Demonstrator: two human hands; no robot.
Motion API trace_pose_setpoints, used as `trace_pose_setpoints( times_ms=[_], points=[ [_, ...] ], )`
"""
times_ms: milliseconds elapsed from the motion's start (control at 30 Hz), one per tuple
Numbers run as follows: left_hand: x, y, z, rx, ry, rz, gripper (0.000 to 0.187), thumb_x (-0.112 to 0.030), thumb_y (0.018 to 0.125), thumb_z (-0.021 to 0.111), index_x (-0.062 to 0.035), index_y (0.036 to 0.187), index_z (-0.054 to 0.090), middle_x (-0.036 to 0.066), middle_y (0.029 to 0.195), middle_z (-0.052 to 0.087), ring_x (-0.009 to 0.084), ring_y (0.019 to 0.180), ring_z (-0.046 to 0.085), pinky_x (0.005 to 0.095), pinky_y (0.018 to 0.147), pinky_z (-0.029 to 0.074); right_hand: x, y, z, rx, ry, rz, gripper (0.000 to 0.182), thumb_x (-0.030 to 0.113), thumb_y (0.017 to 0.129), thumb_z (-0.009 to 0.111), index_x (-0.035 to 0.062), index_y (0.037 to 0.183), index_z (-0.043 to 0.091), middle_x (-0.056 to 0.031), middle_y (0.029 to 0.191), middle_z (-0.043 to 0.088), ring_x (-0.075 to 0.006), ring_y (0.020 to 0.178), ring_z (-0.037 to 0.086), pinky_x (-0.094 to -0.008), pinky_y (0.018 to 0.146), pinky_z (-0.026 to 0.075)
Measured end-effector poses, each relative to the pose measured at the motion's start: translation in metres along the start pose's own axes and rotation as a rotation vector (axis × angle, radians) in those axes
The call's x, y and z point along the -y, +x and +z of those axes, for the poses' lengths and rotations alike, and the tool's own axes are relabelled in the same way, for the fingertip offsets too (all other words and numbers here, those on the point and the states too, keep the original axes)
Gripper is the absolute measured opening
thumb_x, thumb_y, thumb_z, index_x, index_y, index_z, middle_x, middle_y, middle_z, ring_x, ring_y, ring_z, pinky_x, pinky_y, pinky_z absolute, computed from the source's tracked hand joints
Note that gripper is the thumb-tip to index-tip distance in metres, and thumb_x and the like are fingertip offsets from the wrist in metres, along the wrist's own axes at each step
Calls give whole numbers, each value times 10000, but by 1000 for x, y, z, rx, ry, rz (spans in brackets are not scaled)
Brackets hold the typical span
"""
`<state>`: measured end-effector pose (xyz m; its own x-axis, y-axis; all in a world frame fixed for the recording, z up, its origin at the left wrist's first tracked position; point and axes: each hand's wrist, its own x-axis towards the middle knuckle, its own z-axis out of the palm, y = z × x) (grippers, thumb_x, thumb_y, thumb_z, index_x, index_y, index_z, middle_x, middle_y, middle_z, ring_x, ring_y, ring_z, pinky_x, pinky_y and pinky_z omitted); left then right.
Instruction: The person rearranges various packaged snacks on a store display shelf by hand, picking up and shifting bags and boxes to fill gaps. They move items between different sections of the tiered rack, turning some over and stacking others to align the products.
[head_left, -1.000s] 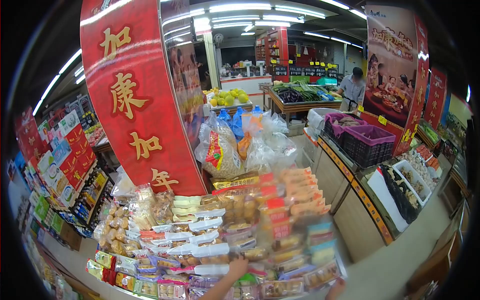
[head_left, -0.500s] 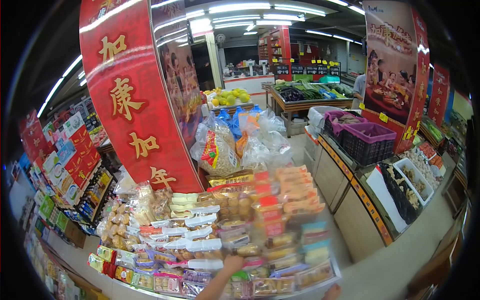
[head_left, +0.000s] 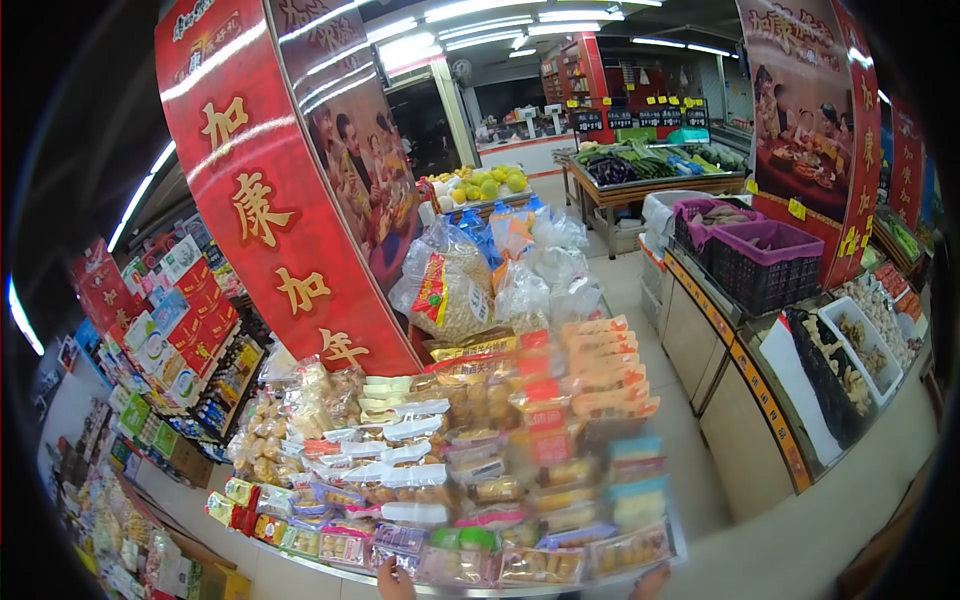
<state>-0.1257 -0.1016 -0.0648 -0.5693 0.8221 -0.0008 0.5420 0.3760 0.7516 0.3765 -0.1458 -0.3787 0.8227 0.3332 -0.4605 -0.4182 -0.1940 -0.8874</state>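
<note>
Only the tip of my left hand shows at the bottom edge, just below the front row of packaged snacks on a display table. A sliver of my right hand shows at the bottom edge by the table's front right corner, near a clear pack of pastries. Neither hand visibly holds anything, and the fingers are mostly out of frame. The table is piled with several rows of bagged buns, cookies and boxed cakes.
A red pillar with gold characters rises behind the table. Large bags of dried goods are stacked behind the snacks. Shelves of boxed goods stand left. Right is a counter with purple-lined crates and bins; an aisle runs between.
My left hand, which reached onto the packs in the front rows, has dropped back to the bottom edge. The view has shifted, and the person at the far produce stand is out of sight.
</note>
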Motion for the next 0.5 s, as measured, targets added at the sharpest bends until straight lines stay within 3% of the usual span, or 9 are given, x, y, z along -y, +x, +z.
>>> trace_pose_setpoints(
  times_ms=[67,100,167,300,500],
  points=[
    [16,-8,-12,-200,-32,-111,357,-117,964,509,61,1261,600,257,1229,636,387,1153,592,432,1036,435,-17,2,-2,-22,-54,-77,589,414,1043,423,-61,1386,480,-190,1311,574,-298,1109,588,-380,917,500],
    [29,-5,-19,-285,59,-180,359,-119,968,511,84,1254,591,266,1205,637,393,1145,591,442,1029,438,17,-24,1,-15,7,34,615,449,1038,421,-42,1404,474,-202,1352,545,-310,1141,584,-385,926,499],
    [111,7,-8,-475,-8,-213,362,-131,970,509,99,1239,584,271,1204,628,388,1147,586,450,1016,441,146,-120,20,-22,129,257,669,520,1027,417,-4,1439,461,-227,1433,488,-333,1205,575,-395,944,496],
    [144,16,4,-512,-295,-618,359,-160,973,503,75,1228,594,258,1235,612,382,1160,575,442,997,459,117,-107,8,176,245,390,732,612,1003,392,76,1501,405,-255,1513,393,-377,1271,542,-430,958,494],
    [129,35,29,-454,-749,-948,376,-184,975,485,71,1228,596,251,1232,616,379,1154,579,445,991,463,105,-120,16,104,34,244,730,604,1006,374,76,1509,389,-230,1525,389,-366,1301,511,-445,1009,437]
  ],
)
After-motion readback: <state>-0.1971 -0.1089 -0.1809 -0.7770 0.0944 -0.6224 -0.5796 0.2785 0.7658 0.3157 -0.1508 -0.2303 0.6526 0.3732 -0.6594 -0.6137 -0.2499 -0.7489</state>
